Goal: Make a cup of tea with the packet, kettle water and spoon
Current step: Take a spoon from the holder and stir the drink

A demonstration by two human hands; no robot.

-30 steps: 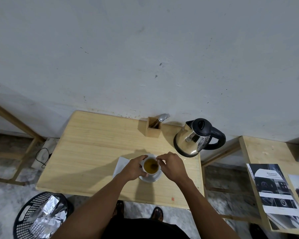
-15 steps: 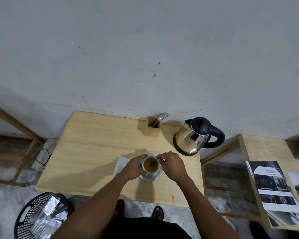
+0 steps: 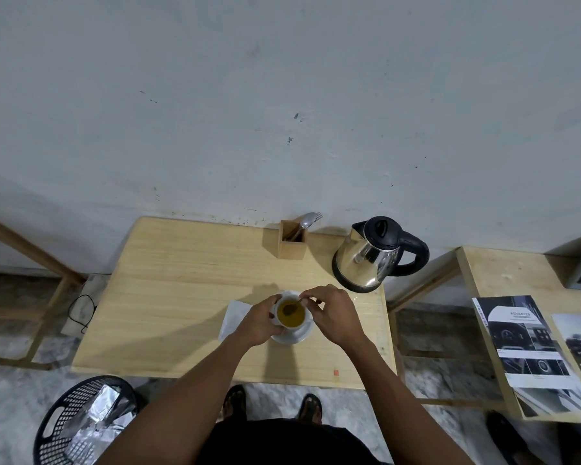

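Observation:
A white cup [image 3: 291, 315] full of amber tea stands on a white saucer [image 3: 294, 335] near the front of the wooden table [image 3: 182, 290]. My left hand [image 3: 257, 322] grips the cup's left side. My right hand [image 3: 332, 313] pinches the handle of a spoon [image 3: 292, 307] whose bowl is sunk in the tea. A white packet or napkin [image 3: 233, 317] lies flat just left of the saucer, partly under my left hand. The steel kettle [image 3: 371, 256] with black lid and handle stands at the back right of the table.
A wooden holder [image 3: 292, 244] with a spoon and fork stands at the back by the wall. A black basket [image 3: 78, 421] with foil sits on the floor at lower left. A second table with brochures [image 3: 524, 344] is to the right.
The spoon's bowl has shifted inside the cup as my right hand moved slightly. My left hand stays on the cup. Nothing else on the table moved.

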